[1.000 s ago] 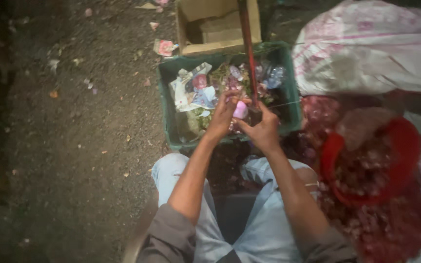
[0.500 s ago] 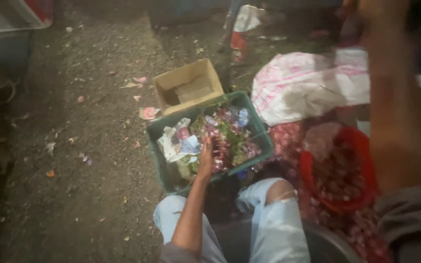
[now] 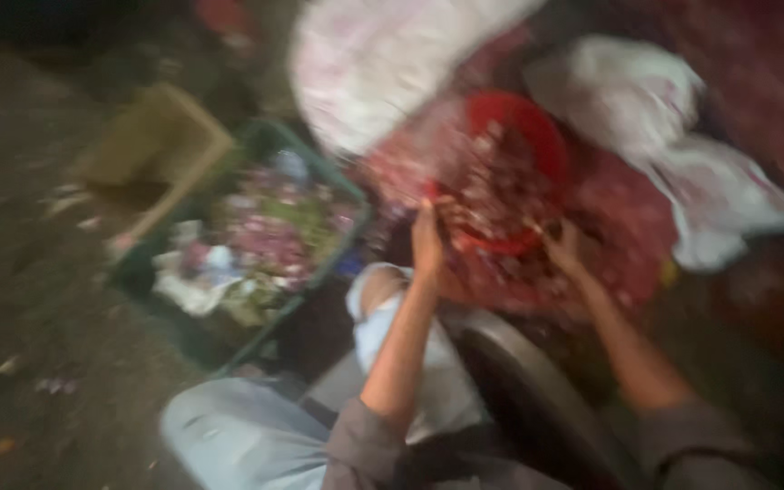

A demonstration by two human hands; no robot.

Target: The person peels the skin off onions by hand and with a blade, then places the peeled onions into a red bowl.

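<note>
Hands (image 3: 428,238) at red basin (image 3: 537,136) rim

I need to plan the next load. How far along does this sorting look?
Done: the green crate already holds a heap of scraps. In hand: the left hand and right hand are both at the red basin, among its reddish pieces. Left: the basin looks well filled and more reddish pieces lie around it. The picture is blurred, so grips are unclear.

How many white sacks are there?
2. One sack lies at the top, above the red basin; the other sack lies to its right. The picture is blurred, so more may be hidden.
</note>
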